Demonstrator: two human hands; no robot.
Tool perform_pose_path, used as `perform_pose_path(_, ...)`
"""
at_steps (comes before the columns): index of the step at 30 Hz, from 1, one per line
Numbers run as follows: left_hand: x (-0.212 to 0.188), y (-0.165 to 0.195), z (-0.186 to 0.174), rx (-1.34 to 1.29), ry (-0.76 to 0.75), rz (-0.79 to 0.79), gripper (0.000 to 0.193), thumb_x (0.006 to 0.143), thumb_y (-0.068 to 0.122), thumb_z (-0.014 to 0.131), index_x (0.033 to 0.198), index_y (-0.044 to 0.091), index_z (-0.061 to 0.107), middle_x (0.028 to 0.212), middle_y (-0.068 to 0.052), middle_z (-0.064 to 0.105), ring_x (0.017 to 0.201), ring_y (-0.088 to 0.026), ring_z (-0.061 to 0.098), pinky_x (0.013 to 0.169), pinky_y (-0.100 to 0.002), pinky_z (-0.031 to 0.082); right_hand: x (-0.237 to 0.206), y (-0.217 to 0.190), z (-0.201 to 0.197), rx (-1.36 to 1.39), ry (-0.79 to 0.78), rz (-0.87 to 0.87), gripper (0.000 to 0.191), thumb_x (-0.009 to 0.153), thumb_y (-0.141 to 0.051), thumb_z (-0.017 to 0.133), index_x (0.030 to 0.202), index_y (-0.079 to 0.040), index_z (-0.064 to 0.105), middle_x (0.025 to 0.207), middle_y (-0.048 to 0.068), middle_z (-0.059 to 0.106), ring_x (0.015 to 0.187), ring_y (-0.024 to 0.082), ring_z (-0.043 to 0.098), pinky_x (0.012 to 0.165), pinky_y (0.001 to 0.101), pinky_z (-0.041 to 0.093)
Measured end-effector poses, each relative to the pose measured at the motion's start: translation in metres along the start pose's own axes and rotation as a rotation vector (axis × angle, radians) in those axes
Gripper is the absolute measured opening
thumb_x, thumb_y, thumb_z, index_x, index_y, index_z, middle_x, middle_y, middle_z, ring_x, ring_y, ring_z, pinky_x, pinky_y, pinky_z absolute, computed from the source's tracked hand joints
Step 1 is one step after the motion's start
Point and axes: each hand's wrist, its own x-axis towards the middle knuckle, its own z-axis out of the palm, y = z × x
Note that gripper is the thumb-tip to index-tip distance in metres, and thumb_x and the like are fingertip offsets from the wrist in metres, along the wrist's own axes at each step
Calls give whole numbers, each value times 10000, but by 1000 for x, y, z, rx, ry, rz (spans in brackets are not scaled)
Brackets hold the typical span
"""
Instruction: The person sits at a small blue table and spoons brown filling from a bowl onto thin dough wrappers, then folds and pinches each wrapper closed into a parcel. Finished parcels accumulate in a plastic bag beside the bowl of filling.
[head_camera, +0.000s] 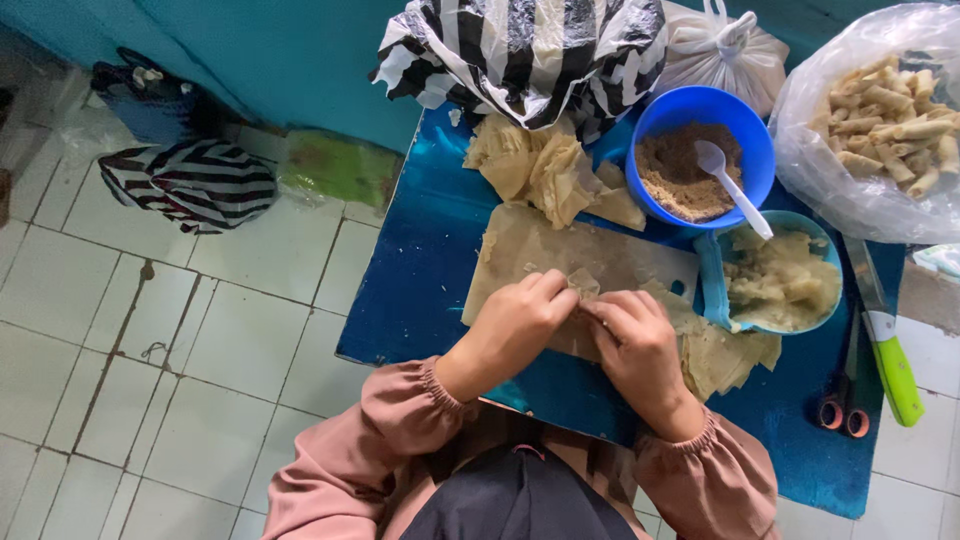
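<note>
Where both hands meet at centre frame, the left hand and right hand pinch a thin, pale, translucent pastry wrapper between curled fingertips, both closed on it; whether it is folded or rolled cannot be told.

- Wrapper: lies just above the knuckles, toward the top of the frame; its long axis runs roughly left to right between the two hands, equally near to each.
- Support: worn tan rectangular cutting board, resting on a low blue table.
- Right of the grip: loose stack of flat wrappers, touching the board's lower right edge.
- Upper right: round blue plastic bowl of brown crumbly filling with a white plastic spoon; below it a light-blue handled bowl of pale paste.
- Far right: clear plastic bag of finished rolls; green-handled knife; orange-handled scissors.
- Top: crumpled wrappers; striped bag.
- Open room: bare blue tabletop left of the board, ending at the table's left edge above white floor tiles.
</note>
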Motion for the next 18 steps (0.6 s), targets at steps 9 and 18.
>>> perform_pose_path(9, 3, -9, -7, -192, -42, 6, 163, 824, 130, 711, 941, 41, 640, 952, -141, 613, 898, -358, 637, 771, -440, 531, -2, -1, -2, -255, -101, -212, 271, 806, -43, 670, 1072, 4, 694, 1086, 129, 699, 1009, 310, 643, 881, 412, 484)
perform_pose_path(18, 9, -8, 16, -224, 25, -229, 131, 888, 142, 704, 968, 63, 635, 938, -133, 621, 904, -365, 638, 743, -452, 527, 23, 19, 5, 55, -199, 391, 155, 813, -151, 772, 850, -29, 684, 837, 139, 698, 803, 330, 666, 731, 425, 521)
